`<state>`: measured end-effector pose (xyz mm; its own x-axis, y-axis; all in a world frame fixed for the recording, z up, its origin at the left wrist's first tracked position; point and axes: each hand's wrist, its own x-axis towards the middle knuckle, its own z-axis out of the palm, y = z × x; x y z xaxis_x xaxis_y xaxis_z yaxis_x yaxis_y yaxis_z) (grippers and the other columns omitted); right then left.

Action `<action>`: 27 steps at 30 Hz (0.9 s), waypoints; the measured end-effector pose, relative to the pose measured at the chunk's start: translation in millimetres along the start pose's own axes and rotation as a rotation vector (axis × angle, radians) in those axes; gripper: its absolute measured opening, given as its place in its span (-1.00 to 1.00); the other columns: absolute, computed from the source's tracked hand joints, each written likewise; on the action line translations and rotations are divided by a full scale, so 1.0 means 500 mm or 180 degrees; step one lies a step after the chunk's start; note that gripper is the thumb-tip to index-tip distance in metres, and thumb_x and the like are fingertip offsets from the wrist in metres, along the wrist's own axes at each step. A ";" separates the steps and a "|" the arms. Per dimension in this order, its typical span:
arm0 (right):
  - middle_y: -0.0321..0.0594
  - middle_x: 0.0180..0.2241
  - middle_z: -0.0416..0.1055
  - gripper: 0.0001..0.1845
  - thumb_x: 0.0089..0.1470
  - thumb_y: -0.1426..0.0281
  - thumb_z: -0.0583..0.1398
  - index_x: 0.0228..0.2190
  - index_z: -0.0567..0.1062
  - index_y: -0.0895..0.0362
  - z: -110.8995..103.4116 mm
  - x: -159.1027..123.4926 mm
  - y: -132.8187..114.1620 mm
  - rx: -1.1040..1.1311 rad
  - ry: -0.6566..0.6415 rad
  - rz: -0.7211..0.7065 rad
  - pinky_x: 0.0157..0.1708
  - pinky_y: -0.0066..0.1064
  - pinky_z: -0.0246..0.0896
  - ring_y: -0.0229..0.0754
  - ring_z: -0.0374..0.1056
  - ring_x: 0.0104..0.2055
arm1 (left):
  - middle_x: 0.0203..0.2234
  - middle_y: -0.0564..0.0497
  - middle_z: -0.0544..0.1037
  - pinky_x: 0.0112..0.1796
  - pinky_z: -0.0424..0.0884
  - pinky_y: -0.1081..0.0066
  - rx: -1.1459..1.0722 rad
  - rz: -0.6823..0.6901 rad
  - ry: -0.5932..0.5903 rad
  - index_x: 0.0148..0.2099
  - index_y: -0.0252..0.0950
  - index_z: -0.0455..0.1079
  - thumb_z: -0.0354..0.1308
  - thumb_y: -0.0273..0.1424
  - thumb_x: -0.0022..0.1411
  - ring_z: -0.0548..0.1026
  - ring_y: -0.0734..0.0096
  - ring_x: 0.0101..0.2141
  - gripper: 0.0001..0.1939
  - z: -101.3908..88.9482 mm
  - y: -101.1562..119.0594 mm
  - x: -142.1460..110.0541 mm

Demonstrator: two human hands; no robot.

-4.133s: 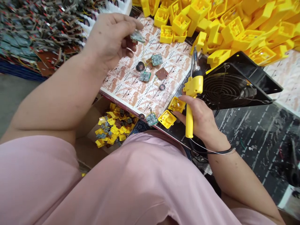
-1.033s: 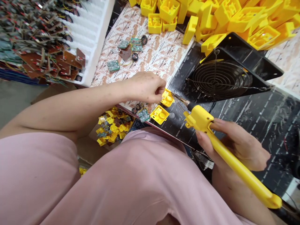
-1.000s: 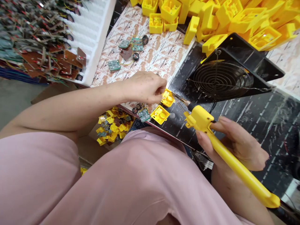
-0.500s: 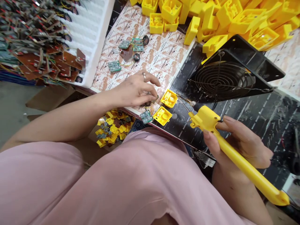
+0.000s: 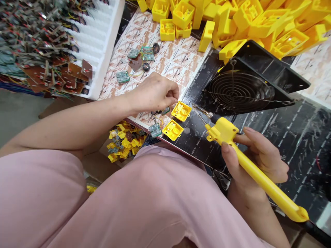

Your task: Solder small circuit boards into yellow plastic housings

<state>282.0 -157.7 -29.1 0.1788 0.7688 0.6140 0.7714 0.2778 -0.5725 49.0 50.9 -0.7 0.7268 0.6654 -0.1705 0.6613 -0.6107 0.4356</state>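
Yellow soldering iron (image 5: 254, 169), metal-tipped.

Bright, fairly even light fell across the table (image 5: 292, 131), leaving pale glare on its black surface near the yellow soldering gun (image 5: 254, 172). The heaped circuit boards (image 5: 38, 44) looked smeared; wide-angle distortion stretched the margins.

1. Workbench (image 5: 297, 129): black top, white lettering, surface scuffed.
2. Left section: brown-and-white patterned sheet (image 5: 168, 69), bearing green circuit boards (image 5: 122, 77), one brown board (image 5: 136, 64) and round black speakers (image 5: 146, 66).
3. Front, by sheet's right border: two open yellow casings (image 5: 173, 130), side by side; keypad board (image 5: 155, 130) just left.
4. Black section: fan with wire guard (image 5: 238, 89), tilted.
5. Far side: heaped yellow housings (image 5: 271, 24).
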 end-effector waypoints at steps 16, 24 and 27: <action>-0.32 -0.35 0.60 -0.64 -0.03 0.53 0.49 -0.23 0.52 0.07 0.024 0.034 -0.042 0.0306 -0.0477 -0.0340 -0.46 -0.43 0.48 -0.23 0.55 -0.40 | -0.45 0.03 0.61 0.00 0.33 0.20 0.0662 0.0067 -0.0062 -0.22 -0.23 0.59 0.03 -0.28 0.22 0.57 0.28 -0.28 -0.70 0.018 0.024 -0.002; -0.31 -0.38 0.61 -0.68 0.04 0.50 0.45 -0.24 0.46 0.06 0.013 0.054 -0.044 -0.0216 -0.0838 -0.0954 -0.51 -0.48 0.42 -0.26 0.53 -0.44 | -0.48 0.04 0.59 -0.06 0.34 0.24 0.0660 0.0072 0.0045 -0.25 -0.23 0.59 0.05 -0.31 0.19 0.56 0.28 -0.29 -0.72 0.026 0.022 0.000; -0.27 -0.38 0.60 -0.81 0.14 0.49 0.38 -0.27 0.48 0.06 -0.005 0.051 -0.049 -0.0113 -0.1016 -0.0549 -0.45 -0.48 0.45 -0.26 0.54 -0.41 | -0.48 0.03 0.59 -0.10 0.35 0.26 0.0672 0.0085 0.0056 -0.24 -0.24 0.59 0.04 -0.31 0.19 0.57 0.29 -0.31 -0.71 0.028 0.022 0.002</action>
<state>269.2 -146.2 1.7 -0.1511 0.8550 0.4961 0.7954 0.4032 -0.4526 59.4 38.9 -8.3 0.7425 0.6540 -0.1450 0.6674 -0.7034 0.2446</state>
